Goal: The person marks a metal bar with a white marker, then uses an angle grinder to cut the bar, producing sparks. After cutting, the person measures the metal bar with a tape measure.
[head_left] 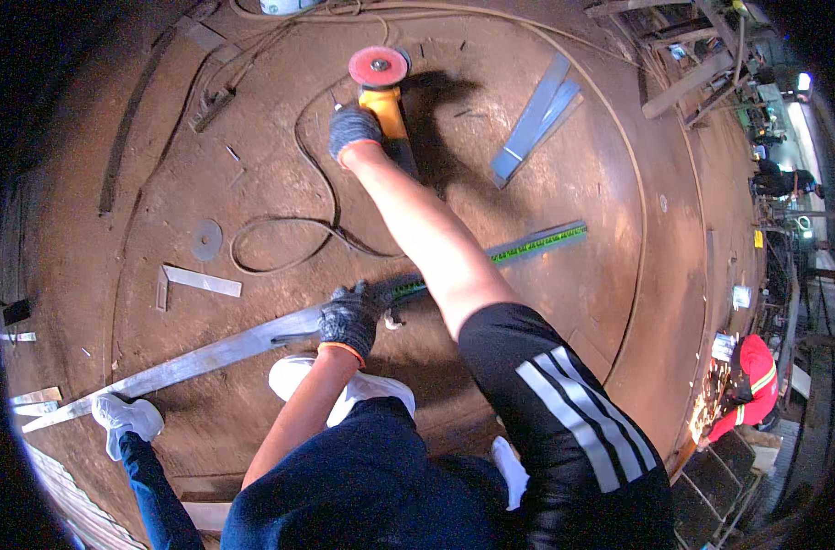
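My right hand (353, 128), in a grey glove with an orange cuff, grips a yellow and black angle grinder (384, 110) at the top middle. Its red disc (379, 66) faces up. Lower down, my left hand (349, 321), gloved the same way, has its fingers curled over a long flat metal bar (206, 357) and the near end of a green tape measure (541, 242). The tape's blade runs along the bar to the right, partly behind my right arm. What lies under the left palm is hidden.
A steel square (202, 280) and a grey disc (206, 238) lie left; blue-grey strips (535, 119) lie upper right. A power cord (321, 165) loops across the floor. A white shoe (128, 419) touches the bar's left part. Far right, a person in red (758, 385) works amid sparks.
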{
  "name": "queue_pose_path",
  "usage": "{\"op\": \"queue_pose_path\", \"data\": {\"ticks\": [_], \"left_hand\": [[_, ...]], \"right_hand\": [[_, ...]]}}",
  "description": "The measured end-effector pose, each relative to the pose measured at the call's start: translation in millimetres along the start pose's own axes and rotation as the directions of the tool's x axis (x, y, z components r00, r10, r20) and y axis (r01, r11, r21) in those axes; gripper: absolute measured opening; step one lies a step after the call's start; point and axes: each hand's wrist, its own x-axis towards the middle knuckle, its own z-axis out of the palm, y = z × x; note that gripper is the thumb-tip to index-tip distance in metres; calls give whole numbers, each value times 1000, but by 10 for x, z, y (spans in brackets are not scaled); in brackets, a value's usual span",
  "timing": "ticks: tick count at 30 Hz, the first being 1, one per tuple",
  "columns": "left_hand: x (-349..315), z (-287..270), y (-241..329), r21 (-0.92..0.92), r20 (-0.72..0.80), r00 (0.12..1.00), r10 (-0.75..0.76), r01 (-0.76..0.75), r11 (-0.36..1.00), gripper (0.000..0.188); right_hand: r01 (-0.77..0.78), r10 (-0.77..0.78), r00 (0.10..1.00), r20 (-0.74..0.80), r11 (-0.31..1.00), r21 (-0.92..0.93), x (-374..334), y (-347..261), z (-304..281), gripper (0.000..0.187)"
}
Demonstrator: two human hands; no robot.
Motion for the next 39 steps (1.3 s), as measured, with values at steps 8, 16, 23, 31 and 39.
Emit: {"op": "queue_pose_path", "data": {"ticks": [8, 16, 23, 31, 39], "left_hand": [[4, -125, -4, -186, 33, 994, -109, 113, 976, 50], [-13, -320, 86, -82, 36, 998, -45, 48, 996, 45], [0, -99, -25, 56, -48, 997, 56, -53, 997, 35], [-11, -8, -92, 2, 14, 997, -81, 81, 997, 39], [12, -117, -9, -57, 14, 996, -87, 88, 994, 47]], "right_hand": [[105, -110, 956, -272, 994, -32, -100, -79, 8, 20], [19, 68, 989, -130, 818, 574, -568, 79, -257, 32], [285, -176, 944, -277, 861, 422, -1021, 85, -185, 39], [21, -189, 955, 228, 812, 584, -781, -498, -368, 48], [177, -287, 932, 221, 893, 413, -682, -675, -340, 34]]}}
